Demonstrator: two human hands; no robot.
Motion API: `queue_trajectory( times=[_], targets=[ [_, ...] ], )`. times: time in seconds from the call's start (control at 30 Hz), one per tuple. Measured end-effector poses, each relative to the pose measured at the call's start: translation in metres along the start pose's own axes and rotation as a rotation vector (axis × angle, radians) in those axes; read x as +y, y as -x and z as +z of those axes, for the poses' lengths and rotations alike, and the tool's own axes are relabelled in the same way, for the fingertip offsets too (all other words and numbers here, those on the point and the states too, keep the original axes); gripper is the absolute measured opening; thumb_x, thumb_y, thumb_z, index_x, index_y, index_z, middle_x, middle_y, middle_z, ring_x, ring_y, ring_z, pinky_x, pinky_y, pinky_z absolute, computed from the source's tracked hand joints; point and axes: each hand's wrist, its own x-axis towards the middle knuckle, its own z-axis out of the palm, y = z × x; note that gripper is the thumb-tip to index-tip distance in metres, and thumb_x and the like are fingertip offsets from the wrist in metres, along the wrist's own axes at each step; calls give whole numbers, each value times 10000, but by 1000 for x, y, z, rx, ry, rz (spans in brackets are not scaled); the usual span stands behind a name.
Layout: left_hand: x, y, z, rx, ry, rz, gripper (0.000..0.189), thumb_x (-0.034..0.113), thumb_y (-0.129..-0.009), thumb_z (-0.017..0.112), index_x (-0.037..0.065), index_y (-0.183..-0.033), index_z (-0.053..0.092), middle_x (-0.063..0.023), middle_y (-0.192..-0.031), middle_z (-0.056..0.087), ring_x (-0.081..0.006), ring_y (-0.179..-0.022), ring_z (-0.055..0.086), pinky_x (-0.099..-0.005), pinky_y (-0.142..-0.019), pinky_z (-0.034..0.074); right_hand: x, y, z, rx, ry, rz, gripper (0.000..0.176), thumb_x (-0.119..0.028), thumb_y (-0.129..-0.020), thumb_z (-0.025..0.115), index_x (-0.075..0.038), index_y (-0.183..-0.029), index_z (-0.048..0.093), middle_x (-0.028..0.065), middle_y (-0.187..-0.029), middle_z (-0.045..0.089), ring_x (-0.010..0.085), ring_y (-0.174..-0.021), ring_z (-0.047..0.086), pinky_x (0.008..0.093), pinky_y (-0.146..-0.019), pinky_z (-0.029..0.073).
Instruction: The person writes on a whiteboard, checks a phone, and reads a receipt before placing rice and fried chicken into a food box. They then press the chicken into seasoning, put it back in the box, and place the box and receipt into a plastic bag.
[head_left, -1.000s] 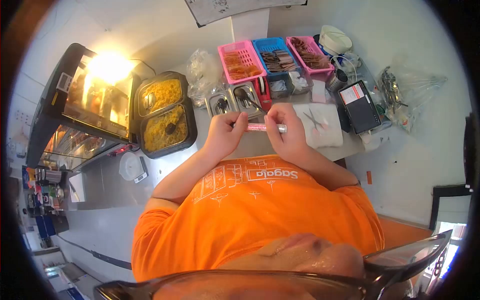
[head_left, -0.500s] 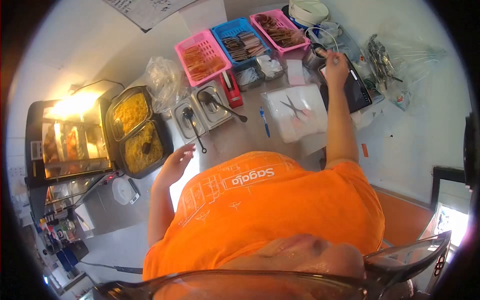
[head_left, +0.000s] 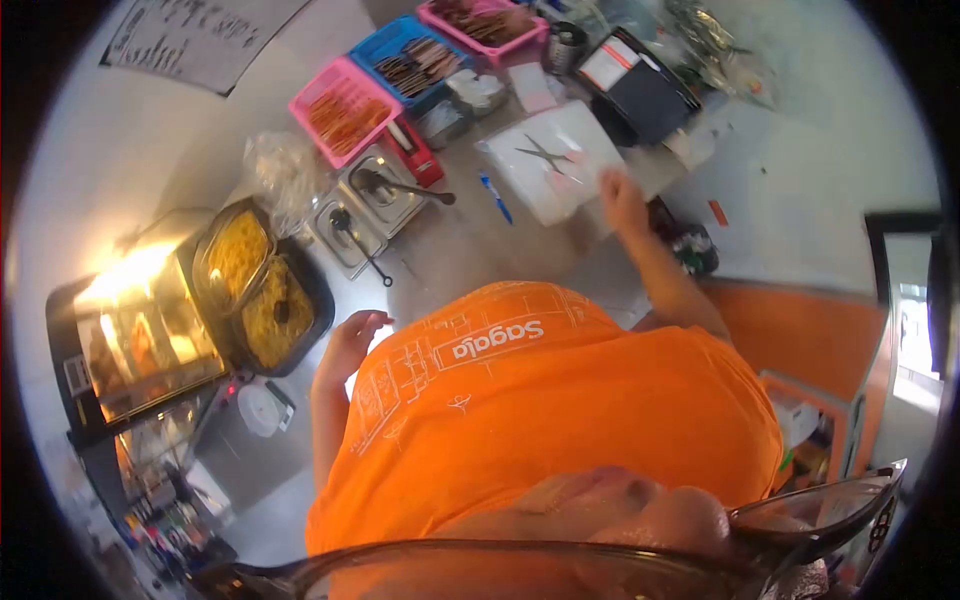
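Note:
My right hand (head_left: 624,202) is closed in a loose fist beside the near right edge of a white plastic-wrapped pack (head_left: 520,170); nothing shows in its fingers. Scissors (head_left: 546,153) lie on the pack, and a blue pen (head_left: 496,197) rests to its left. Behind the pack is a dark tablet (head_left: 645,90) with a white and red area on its screen. Low at my left side, my left hand (head_left: 352,340) has loosely bent fingers and holds nothing visible. Nearest to it are two metal trays (head_left: 384,222) with a black ladle (head_left: 400,187) and a black spoon (head_left: 352,238).
Pink (head_left: 340,140) and blue (head_left: 385,45) baskets of packed sticks stand at the back, near a red dispenser-like box (head_left: 415,155). On the left are black trays of yellow food (head_left: 275,320) and a lit display warmer (head_left: 140,340). An orange panel (head_left: 800,325) stands right.
My right hand has drawn back from the tablet toward me, to the pack's near edge. The tablet screen shows a different picture. The whole view has shifted; my left hand stays low.

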Motion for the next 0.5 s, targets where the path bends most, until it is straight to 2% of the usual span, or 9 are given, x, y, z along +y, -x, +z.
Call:
queue_trajectory(
  times=[0.07, 0.1, 0.17, 0.2, 0.27, 0.3, 0.33, 0.43, 0.5],
  targets=[
    [3, -16, 5, -54, -32, 90, 286, 243, -988, 542, -2, -1097, 641, -92, -993, 684, -156, -964, 614, -315, -874, 470, 15, 119, -7, -50, -117, 91, 315, -364, -951, 558, -69, -1004, 654, 154, -751, 660, 354, -676, 638, 432, -619, 478],
    [0, -27, 9, -87, -48, 151, 262, 225, -974, 566, -6, -1069, 644, -88, -972, 680, -150, -953, 612, -309, -868, 469, 8, 172, -26, -193, -120, 282, 336, -388, -944, 562, -73, -1008, 659, 155, -786, 675, 332, -713, 657, 428, -654, 501],
    [6, -54, 23, -212, -108, 291, 217, 190, -946, 614, -13, -1013, 650, -81, -930, 671, -138, -931, 608, -297, -857, 467, 17, 261, -53, -430, -39, 426, 370, -425, -945, 562, -89, -1065, 661, 151, -876, 692, 315, -816, 664, 401, -711, 515],
    [26, -52, 36, -209, -298, 402, 236, 209, -935, 639, 4, -1050, 639, -76, -996, 663, -134, -950, 604, -293, -861, 468, 24, 301, -59, -495, 19, 502, 390, -437, -946, 558, -89, -1094, 653, 146, -905, 693, 308, -854, 661, 399, -728, 514],
    [-1, -81, 53, -337, -26, 353, 276, 220, -931, 648, 21, -1118, 611, -76, -1063, 647, -137, -961, 598, -279, -864, 470, 28, 383, -71, -635, 93, 684, 433, -462, -950, 549, -90, -1152, 639, 135, -964, 696, 293, -930, 655, 395, -762, 512],
    [43, -58, 68, -354, -231, 336, 304, 212, -944, 627, 36, -1186, 576, -81, -1092, 642, -145, -988, 597, -271, -879, 471, 12, 410, -85, -643, -107, 943, 451, -466, -953, 542, -83, -1174, 626, 128, -986, 692, 291, -947, 650, 401, -777, 514],
    [6, -98, 68, -471, -101, 239, 337, 271, -965, 603, 46, -1212, 566, -89, -1078, 643, -147, -997, 606, -266, -892, 474, 8, 441, -90, -631, -219, 1048, 451, -465, -954, 542, -81, -1176, 625, 128, -989, 692, 290, -948, 650, 402, -779, 515],
    [34, -56, 98, -765, 40, 165, 381, 339, -984, 566, 58, -1240, 552, -99, -1118, 631, -166, -1038, 605, -285, -907, 480, -6, 534, -87, -512, -388, 1147, 454, -462, -955, 540, -76, -1180, 621, 127, -997, 690, 286, -952, 649, 404, -782, 517],
    [42, -36, 119, -841, 30, 150, 391, 342, -985, 559, 61, -1257, 529, -101, -1137, 619, -170, -1053, 596, -290, -917, 472, -6, 584, -84, -436, -444, 1174, 456, -460, -956, 540, -73, -1183, 618, 127, -1003, 688, 284, -954, 648, 405, -784, 518]
  ],
)
